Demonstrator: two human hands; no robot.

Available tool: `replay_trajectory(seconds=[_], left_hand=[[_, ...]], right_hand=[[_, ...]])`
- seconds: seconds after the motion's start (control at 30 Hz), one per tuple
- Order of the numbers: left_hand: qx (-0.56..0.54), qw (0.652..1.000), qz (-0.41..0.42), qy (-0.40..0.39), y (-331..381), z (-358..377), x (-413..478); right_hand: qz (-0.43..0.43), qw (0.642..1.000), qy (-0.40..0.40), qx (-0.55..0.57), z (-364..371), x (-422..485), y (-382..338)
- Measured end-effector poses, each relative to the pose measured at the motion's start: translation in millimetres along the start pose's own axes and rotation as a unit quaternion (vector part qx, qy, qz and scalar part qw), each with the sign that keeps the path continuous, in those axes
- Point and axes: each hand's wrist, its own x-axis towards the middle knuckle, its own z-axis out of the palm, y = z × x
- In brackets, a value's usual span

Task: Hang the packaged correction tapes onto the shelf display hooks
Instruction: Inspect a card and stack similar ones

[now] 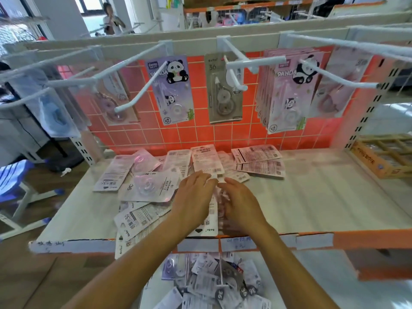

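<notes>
Orange tiled wall (160,137), blue stool (13,175), wooden floor (33,275), bright window (94,23)

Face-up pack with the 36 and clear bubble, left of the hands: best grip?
Pinch the flat right end of the pack, from above. It lies flat on other packs; the bubble bulges mid-card, and the 36 end likely has the hang hole.
</notes>
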Motion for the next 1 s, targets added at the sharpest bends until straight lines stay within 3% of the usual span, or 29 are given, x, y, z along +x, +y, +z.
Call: replay_trajectory(seconds=[0.2, 0.37, 0.5, 0.57, 0.67, 0.73, 0.87, 1.0], left_hand=[[-0.02, 0.994, -0.11, -0.014, -13, 5, -34], [-0.115, 0.983, -0.144, -0.013, -15, 6, -48], [-0.159, 0.974, -0.158, 0.028, -22, -3, -45], [-0.232, 0.957, -0.167, 0.051, -21, -16, -42], [-0.406, 0.892, -0.182, 0.077, -14, -35, -40], [-0.459, 0.866, -0.176, 0.093, -11, -40, -39], [-0.407, 0.901, -0.128, 0.076, -3, -48, -37], [-0.406, 0.904, -0.126, 0.038, 4, -43, -38]], right_hand=[[-0.119, 0.992, -0.025, -0.034, 28, -19, 8], [-0.09, 0.994, -0.04, -0.042, 33, -23, 7], [-0.055, 0.998, -0.011, 0.038, 18, -25, 0], [-0.041, 0.992, 0.059, 0.101, 10, -27, -3], [-0.02, 0.967, 0.151, 0.204, -9, -27, -13], [-0.006, 0.949, 0.182, 0.255, -26, -27, -23], [0.022, 0.912, 0.206, 0.354, -46, -29, -33], [0.045, 0.878, 0.229, 0.417, -59, -30, -39]])
